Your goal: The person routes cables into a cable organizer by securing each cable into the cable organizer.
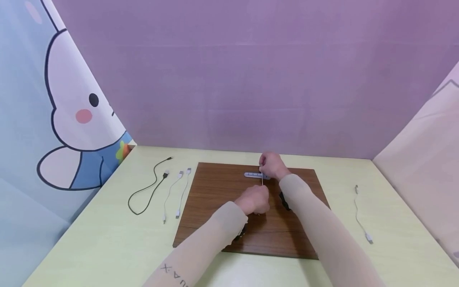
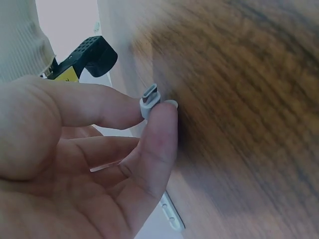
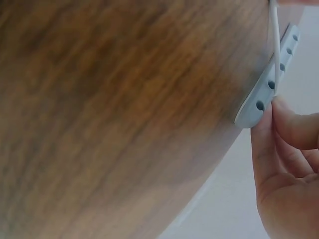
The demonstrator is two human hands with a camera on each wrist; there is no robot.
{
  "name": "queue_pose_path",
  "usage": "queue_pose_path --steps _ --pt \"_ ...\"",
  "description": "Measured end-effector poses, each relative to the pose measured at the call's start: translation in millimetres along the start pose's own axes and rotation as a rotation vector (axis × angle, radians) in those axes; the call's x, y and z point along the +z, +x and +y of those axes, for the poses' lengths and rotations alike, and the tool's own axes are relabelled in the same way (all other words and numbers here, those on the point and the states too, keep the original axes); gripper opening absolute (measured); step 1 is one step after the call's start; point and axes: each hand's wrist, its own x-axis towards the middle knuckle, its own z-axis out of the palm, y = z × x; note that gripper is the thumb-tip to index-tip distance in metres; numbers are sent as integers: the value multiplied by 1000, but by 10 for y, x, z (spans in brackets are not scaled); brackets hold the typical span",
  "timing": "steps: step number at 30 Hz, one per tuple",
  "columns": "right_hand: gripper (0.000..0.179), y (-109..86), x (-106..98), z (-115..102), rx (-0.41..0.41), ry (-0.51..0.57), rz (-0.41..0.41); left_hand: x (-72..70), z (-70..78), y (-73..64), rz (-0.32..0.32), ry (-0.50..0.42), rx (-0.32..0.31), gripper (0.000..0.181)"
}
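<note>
In the head view, a brown wood-grain board (image 1: 215,207) lies on the table, with a pale grey-blue cable clip strip (image 1: 252,175) near its far edge. The strip (image 3: 253,112) has a row of several slots in the right wrist view. My left hand (image 1: 255,199) pinches the plug end (image 2: 149,103) of a white cable, its metal tip pointing up between thumb and finger. My right hand (image 1: 273,165) pinches the same cable (image 3: 276,55) at the strip's far side. Between the hands the cable runs straight across the strip; its far end is hidden by the right fingers.
Left of the board lie a black USB cable (image 1: 165,175) and two short white cables (image 1: 181,174) (image 1: 188,171). Another white cable (image 1: 368,238) lies to the right. A purple backdrop (image 1: 229,99) rises behind the pale yellow table (image 1: 89,235).
</note>
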Motion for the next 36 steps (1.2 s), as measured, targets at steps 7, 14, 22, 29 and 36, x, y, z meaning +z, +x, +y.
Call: queue_pose_path --steps 7,14,22,29,36 --pt "9 11 17 -27 -16 -58 -5 -17 42 -49 -9 17 -1 21" --pt "9 -6 17 -58 -11 -71 -5 -18 65 -68 10 33 -2 23" --pt "7 6 38 -30 -9 -77 26 -10 82 -60 11 30 -16 21" --pt "9 27 46 9 7 -51 26 -10 52 -38 25 35 -24 23" --pt "11 21 -18 -19 23 -62 -25 -33 30 -57 5 15 -17 17"
